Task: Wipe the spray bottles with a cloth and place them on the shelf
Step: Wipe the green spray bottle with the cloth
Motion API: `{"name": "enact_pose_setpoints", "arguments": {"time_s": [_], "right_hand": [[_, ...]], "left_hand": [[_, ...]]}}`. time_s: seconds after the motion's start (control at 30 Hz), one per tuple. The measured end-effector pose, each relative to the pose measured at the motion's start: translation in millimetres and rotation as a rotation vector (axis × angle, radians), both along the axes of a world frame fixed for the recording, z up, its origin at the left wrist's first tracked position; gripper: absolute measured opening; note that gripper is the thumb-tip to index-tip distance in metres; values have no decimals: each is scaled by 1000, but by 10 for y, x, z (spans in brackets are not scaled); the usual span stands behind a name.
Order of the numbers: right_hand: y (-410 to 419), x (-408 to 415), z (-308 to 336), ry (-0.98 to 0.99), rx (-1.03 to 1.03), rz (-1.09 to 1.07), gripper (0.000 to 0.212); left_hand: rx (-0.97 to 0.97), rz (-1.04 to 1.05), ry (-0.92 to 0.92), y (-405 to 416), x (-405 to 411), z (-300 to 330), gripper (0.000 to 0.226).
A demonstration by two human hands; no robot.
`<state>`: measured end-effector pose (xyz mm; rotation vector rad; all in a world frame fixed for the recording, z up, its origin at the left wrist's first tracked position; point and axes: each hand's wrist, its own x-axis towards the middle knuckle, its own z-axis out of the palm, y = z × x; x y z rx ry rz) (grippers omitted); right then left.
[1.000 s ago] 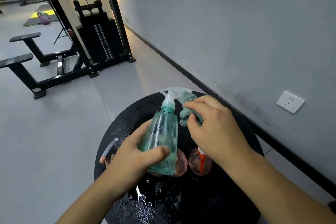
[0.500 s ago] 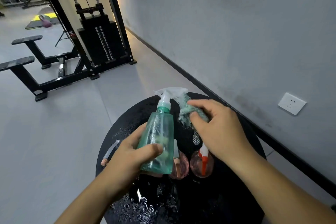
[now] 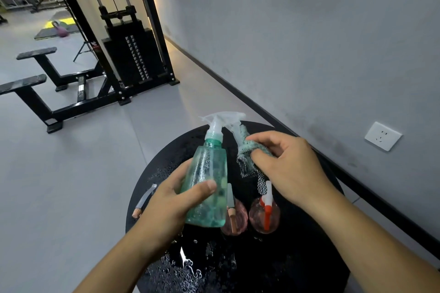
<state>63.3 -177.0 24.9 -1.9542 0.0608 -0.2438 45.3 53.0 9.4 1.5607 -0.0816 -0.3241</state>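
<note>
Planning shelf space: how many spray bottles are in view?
3, maybe 4. The green translucent plastic spray bottle is in the left hand; two round pink bottles stand on the wet black round table. A clear nozzle behind the hand suggests another.

A black cable weight-stack machine (image 3: 133,54) stands at upper left centre, black benches (image 3: 31,85) left of it. A purple kettlebell (image 3: 61,31) sits on a mat far upper left. A white wall socket (image 3: 382,136) is at right.
</note>
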Motion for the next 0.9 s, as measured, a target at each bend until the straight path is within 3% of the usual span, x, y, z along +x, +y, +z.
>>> {"name": "enact_pose_setpoints", "arguments": {"time_s": [0.1,0.23,0.3,0.47,0.7,0.9], "right_hand": [[-11,-15,13,4,-21,1,21],[-50,29,87,-115,59,-114,24],[-64,30,136,-186,73,-146,25],[-40,23,197,-275,39,-115,29],[1,-59,235,-360,-212,-28,34],[154,-174,260,-489,-327,162,36]], "left_hand": [[97,14,-49,41,29,36,61],[446,74,-293,126,41,-16,71],[531,84,-379,150,32,-61,79],[590,18,-481,159,13,-101,85],[623,21,-530,156,15,-124,84],[662,40,-566,122,39,-149,79]]}}
